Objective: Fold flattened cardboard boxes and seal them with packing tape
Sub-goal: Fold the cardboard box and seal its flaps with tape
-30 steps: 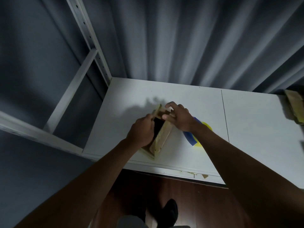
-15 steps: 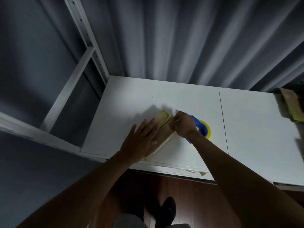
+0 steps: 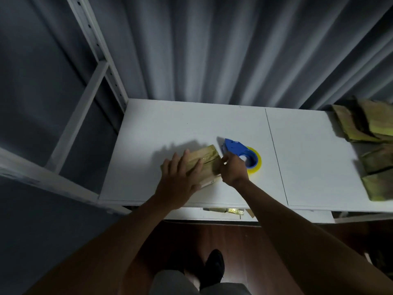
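A small tan cardboard box (image 3: 207, 159) lies closed on its side on the white table (image 3: 170, 124), left of centre. My left hand (image 3: 180, 179) rests flat on top of it with straight fingers, pressing it down. My right hand (image 3: 231, 170) sits at the box's right end with curled fingers gripping that end. Directly behind my right hand lies a blue tape dispenser (image 3: 236, 146) with a yellowish tape roll (image 3: 256, 165), touching or nearly touching the hand.
Several folded tan boxes (image 3: 370, 133) are piled at the table's far right edge. A white metal shelf upright (image 3: 95, 50) rises at the left, and a grey curtain (image 3: 212, 50) hangs behind. Tape scraps (image 3: 223, 210) lie on a ledge below the table's front edge.
The box went from open and upright, held in both hands, to closed and lying flat. My left hand flattened onto it; my right hand moved to its right end.
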